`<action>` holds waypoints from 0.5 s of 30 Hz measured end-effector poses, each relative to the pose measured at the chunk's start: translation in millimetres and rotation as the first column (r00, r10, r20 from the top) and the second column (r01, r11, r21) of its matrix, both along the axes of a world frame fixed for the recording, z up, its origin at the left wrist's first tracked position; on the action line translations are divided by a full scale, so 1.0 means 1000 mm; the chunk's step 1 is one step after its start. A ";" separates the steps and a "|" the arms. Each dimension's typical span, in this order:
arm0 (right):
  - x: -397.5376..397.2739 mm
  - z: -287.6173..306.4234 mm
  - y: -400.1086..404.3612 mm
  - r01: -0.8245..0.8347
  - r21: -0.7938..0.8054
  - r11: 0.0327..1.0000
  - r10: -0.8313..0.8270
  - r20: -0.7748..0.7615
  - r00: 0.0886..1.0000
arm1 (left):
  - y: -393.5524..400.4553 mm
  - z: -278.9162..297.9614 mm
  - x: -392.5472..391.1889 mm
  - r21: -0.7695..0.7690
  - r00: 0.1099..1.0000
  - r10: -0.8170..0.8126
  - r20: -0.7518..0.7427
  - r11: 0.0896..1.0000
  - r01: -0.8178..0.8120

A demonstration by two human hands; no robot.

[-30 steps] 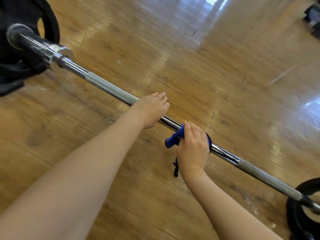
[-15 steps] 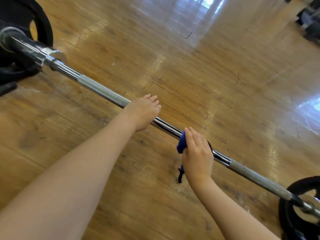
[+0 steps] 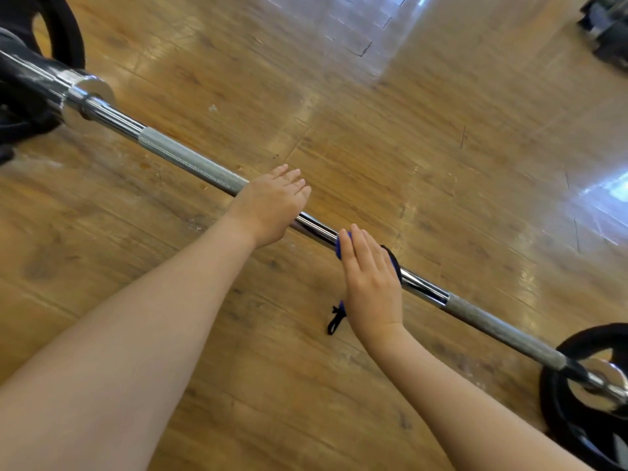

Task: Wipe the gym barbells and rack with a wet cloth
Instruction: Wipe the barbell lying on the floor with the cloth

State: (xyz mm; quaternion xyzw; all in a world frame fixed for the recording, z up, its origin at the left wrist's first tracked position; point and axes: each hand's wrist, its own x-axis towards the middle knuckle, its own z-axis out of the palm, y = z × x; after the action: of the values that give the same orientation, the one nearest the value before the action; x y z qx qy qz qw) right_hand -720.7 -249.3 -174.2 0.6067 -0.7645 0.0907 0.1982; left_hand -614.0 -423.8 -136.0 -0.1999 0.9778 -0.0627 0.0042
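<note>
Centrally, the right hand (image 3: 370, 283) presses a blue cloth (image 3: 341, 248) against the barbell (image 3: 190, 159) with straight fingers; the left hand (image 3: 272, 207) rests flat on it, holding nothing.

Most of the blue cloth (image 3: 393, 258) sits hidden under the right hand (image 3: 370, 287); only 2 edges and a dark dangling loop show. The left hand (image 3: 272, 205) covers the barbell (image 3: 190, 161) where the knurling ends, and its palm and thumb can't be seen. Far left, the weight plate (image 3: 64, 32) runs off the frame, smeared by blur. Bottom right, the other plate (image 3: 577, 426) is cut by the edge too. Top right, dark equipment (image 3: 608, 28) is too blurred to identify.
</note>
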 end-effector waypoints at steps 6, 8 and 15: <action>0.003 0.014 0.003 0.057 -0.066 0.996 -0.048 0.140 0.989 | 0.001 0.004 0.000 -0.009 0.998 0.006 0.057 1.000 -0.006; 0.011 0.023 -0.008 0.013 -0.101 0.995 0.009 0.206 0.979 | 0.001 0.005 0.000 0.003 0.998 0.008 0.055 1.000 -0.009; 0.019 0.014 -0.024 0.058 -0.035 0.998 -0.047 0.258 0.965 | 0.000 0.002 -0.001 -0.008 0.999 0.010 0.052 1.000 -0.009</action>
State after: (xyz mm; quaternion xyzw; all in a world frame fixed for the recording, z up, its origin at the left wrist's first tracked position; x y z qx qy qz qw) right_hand -701.5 -273.4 -160.6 0.5649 -0.7975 0.1796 0.1128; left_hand -615.0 -424.2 -134.1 -0.2028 0.9762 -0.0716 0.0294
